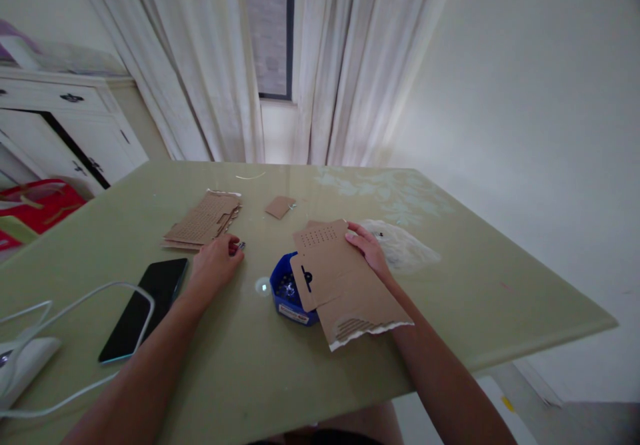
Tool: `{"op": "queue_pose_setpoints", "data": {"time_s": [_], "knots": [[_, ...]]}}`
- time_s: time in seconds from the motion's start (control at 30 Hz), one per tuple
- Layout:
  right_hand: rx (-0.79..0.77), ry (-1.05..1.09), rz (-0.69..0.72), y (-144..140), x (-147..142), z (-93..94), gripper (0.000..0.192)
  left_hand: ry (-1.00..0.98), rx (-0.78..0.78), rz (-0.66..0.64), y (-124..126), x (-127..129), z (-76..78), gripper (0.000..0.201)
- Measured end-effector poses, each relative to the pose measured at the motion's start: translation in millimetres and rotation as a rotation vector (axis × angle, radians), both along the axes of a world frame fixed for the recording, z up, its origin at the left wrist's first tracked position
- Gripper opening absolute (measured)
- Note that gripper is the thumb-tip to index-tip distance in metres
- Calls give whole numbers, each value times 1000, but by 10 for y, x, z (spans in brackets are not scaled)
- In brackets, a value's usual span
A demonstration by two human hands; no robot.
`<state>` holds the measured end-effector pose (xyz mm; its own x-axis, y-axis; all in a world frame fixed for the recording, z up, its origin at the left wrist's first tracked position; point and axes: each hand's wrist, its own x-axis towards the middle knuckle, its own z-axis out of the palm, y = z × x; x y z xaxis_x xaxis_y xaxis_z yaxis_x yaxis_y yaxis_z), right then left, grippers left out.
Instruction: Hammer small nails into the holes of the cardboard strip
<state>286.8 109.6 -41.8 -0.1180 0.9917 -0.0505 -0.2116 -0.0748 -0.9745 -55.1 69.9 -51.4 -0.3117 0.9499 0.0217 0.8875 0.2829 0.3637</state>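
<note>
My left hand point(219, 258) rests low over the table, its fingers closed around something small and shiny that I cannot make out. Just beyond it lies a stack of brown cardboard pieces point(207, 218) marked with rows of small holes. My right hand point(369, 246) grips the far right edge of a torn cardboard card point(345, 278), which has punched holes and a hanger slot. Beneath the card's left side stands a blue plastic box point(285, 298), partly covered, with small shiny pieces inside. A crumpled clear plastic bag point(403, 246) lies beyond my right hand.
A small cardboard square point(281, 207) lies in the middle. On the left are a black phone point(143, 312), a looping white cable point(95, 290) and a white power strip point(30, 358). The table's edge point(545, 348) runs along the right; curtains hang behind.
</note>
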Motion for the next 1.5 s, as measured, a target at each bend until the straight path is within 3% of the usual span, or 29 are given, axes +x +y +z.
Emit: {"op": "queue_pose_setpoints", "data": {"time_s": [0.33, 0.5, 0.67, 0.9, 1.13, 1.27, 1.37, 1.5], "knots": [[-40, 81, 38, -173, -96, 134, 72, 26, 21, -25, -18, 2, -27, 29], [-32, 107, 90, -260, -166, 177, 62, 42, 44, -48, -24, 5, -46, 30], [-26, 105, 98, -264, -176, 123, 56, 45, 53, -53, -26, 11, -58, 34], [49, -61, 70, -213, -169, 34, 43, 37, 94, -67, -22, 10, -107, 35], [65, -106, 85, -171, -165, -27, 45, -41, 229, -113, -27, 26, -106, 35], [57, -57, 108, -173, -168, -12, 43, -200, 343, -177, -77, 222, -40, 47], [65, -52, 108, -177, -168, 3, 42, -591, 392, -273, -180, 432, 21, 55], [66, -62, 123, -182, -167, 9, 43, -958, 289, -344, -320, 615, 73, 58]]}}
